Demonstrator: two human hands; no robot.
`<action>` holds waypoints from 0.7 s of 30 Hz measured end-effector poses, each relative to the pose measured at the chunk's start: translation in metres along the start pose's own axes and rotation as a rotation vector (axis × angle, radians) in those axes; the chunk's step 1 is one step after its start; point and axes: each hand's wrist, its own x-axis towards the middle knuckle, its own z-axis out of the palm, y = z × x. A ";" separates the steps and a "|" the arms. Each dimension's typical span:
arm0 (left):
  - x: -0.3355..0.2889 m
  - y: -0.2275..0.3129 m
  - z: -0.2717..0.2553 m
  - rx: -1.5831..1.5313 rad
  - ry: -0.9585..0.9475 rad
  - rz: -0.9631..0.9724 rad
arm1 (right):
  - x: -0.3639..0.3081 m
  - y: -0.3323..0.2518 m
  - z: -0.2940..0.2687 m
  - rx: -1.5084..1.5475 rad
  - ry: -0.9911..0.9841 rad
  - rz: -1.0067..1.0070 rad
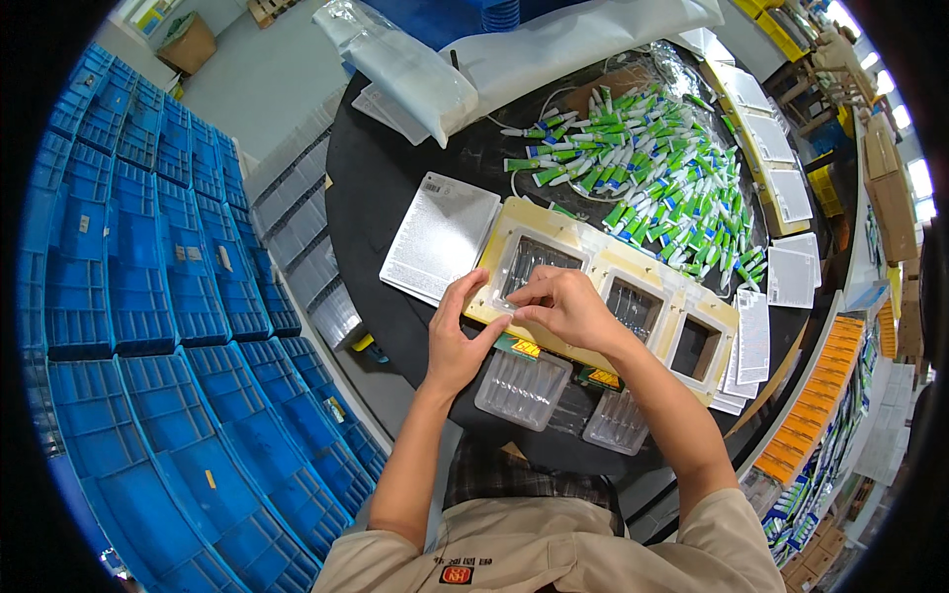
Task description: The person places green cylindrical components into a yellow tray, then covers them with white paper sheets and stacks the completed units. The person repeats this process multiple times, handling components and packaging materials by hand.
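A pale yellow jig (494, 316) with three framed windows lies slantwise on the black round table. In its left window sits a clear ribbed plastic blister tray (532, 259); another clear tray (631, 306) fills the middle window. My left hand (457, 336) rests at the jig's near left corner, thumb and fingers spread around it. My right hand (568, 304) reaches over the left window, its fingertips bent together at the near rim of the tray. Whatever they pinch is hidden. Both thumbs nearly meet there. The right window (697, 348) has no tray in it.
White printed cards (440, 237) lie left of the jig. Green-and-white tubes (643, 168) are heaped behind it. Nearer me are two clear blister packs (522, 387) with green-yellow card tops. Plastic sheeting (583, 49) drapes the far edge; blue crates (148, 247) stand at left.
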 end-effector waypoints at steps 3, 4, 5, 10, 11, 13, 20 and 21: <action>0.002 -0.002 0.006 0.004 0.010 0.021 | 0.002 0.006 -0.001 0.006 0.003 -0.068; 0.001 -0.003 0.006 -0.016 0.019 0.017 | 0.002 0.007 -0.001 0.025 -0.007 -0.069; 0.001 -0.005 0.006 -0.039 0.019 0.008 | 0.002 0.008 0.000 0.007 -0.014 -0.062; 0.000 -0.014 0.005 -0.065 0.020 0.008 | 0.005 0.010 -0.001 -0.020 -0.037 -0.087; 0.001 -0.015 0.006 -0.065 0.027 0.017 | 0.005 0.010 -0.002 -0.003 -0.035 -0.092; 0.004 -0.016 0.008 -0.027 0.046 0.031 | 0.004 0.011 -0.005 0.030 -0.044 -0.094; 0.002 0.001 0.026 0.171 0.207 0.056 | 0.000 0.003 0.010 0.097 0.137 -0.043; 0.000 0.005 0.028 0.294 0.258 0.093 | -0.002 -0.002 0.008 0.204 0.171 -0.019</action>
